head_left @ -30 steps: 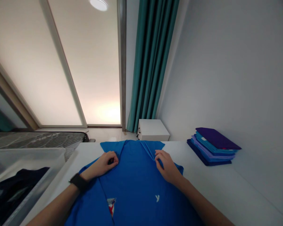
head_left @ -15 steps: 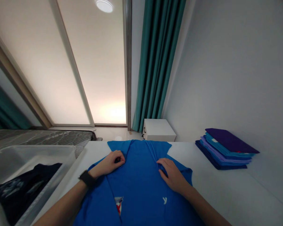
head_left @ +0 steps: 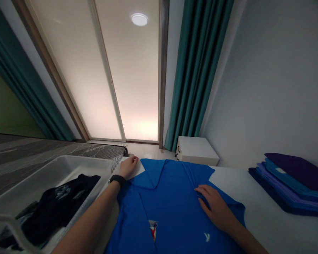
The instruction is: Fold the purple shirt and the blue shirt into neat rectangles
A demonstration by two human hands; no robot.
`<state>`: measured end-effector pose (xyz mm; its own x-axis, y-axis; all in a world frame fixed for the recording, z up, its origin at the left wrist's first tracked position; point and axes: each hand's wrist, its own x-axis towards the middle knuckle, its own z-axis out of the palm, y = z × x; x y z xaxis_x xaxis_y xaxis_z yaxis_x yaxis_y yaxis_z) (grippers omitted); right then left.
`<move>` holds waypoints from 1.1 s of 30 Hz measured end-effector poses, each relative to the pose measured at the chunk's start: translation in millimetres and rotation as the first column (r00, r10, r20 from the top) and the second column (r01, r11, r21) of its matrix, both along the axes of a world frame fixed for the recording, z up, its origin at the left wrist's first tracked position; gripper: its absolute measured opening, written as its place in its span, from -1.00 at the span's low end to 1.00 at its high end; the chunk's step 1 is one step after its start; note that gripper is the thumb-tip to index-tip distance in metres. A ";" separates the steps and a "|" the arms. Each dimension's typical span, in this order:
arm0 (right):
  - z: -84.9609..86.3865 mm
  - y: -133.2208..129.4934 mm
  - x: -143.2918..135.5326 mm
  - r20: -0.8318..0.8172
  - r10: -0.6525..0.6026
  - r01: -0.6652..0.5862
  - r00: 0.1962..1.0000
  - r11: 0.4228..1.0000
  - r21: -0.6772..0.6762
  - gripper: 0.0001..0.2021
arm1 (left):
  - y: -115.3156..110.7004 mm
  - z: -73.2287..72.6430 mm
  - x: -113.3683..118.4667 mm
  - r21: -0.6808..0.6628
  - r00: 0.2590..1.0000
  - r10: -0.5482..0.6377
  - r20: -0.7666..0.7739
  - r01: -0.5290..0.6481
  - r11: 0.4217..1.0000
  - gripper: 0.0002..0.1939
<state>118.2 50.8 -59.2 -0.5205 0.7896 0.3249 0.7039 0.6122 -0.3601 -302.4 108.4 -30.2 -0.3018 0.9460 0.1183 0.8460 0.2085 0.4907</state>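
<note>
A blue T-shirt (head_left: 175, 208) lies spread in front of me, with a partly covered red-and-white print on its left and a small white logo on its right. At its far left, a flap of the fabric is turned over. My left hand (head_left: 129, 167), a dark band on its wrist, is over the white table beside the flap's corner, its fingers curled and apart from the cloth. Resting on the shirt's right side is my right hand (head_left: 213, 204), with thumb and fingers apart beside a crease.
A stack of folded clothes (head_left: 294, 187) sits on the white table (head_left: 228, 175) at right. To the left stands a translucent bin (head_left: 82, 159) holding dark clothes (head_left: 66, 192). Beyond the table are a white cabinet (head_left: 197, 148) and green curtains (head_left: 198, 70).
My left hand has left the shirt and reached to the far left corner. A flap there is now folded over. My right hand stays on the shirt, and the view has swung left.
</note>
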 end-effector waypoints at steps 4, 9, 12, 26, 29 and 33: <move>0.7 0.5 -0.2 -0.006 0.003 -0.003 1.000 1.000 0.001 -0.71 | 11.1 3.0 3.9 -0.025 1.000 -0.019 0.009 0.020 0.999 -0.72; 2.3 -0.2 -0.9 -0.017 0.004 -0.004 1.000 1.000 0.000 -0.72 | 18.3 0.9 1.8 -0.035 0.992 -0.094 0.088 0.097 0.995 -0.81; 2.5 0.0 -1.3 -0.015 0.002 -0.002 1.000 1.000 0.002 -0.72 | 20.9 -2.2 2.0 0.003 0.976 -0.165 0.144 0.167 0.986 -0.86; 2.4 -1.1 -0.5 -0.009 0.001 -0.001 1.000 1.000 -0.009 -0.72 | 13.6 -9.4 9.6 0.242 0.918 -0.241 0.316 0.167 0.956 -0.70; 2.2 -0.6 -0.6 -0.018 0.003 -0.003 1.000 1.000 -0.013 -0.72 | 10.3 1.0 19.9 0.277 0.907 -0.255 0.334 0.163 0.947 -0.70; 4.3 -1.0 -1.3 -0.022 0.001 -0.002 1.000 1.000 -0.021 -0.72 | -4.1 20.2 55.0 0.321 0.883 -0.333 0.331 0.226 0.920 -0.69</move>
<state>116.9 49.8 -55.0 -0.5147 0.7955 0.3198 0.6947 0.6055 -0.3883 -247.5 104.2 -10.0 -0.1015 0.9456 0.3092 0.5923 -0.1923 0.7824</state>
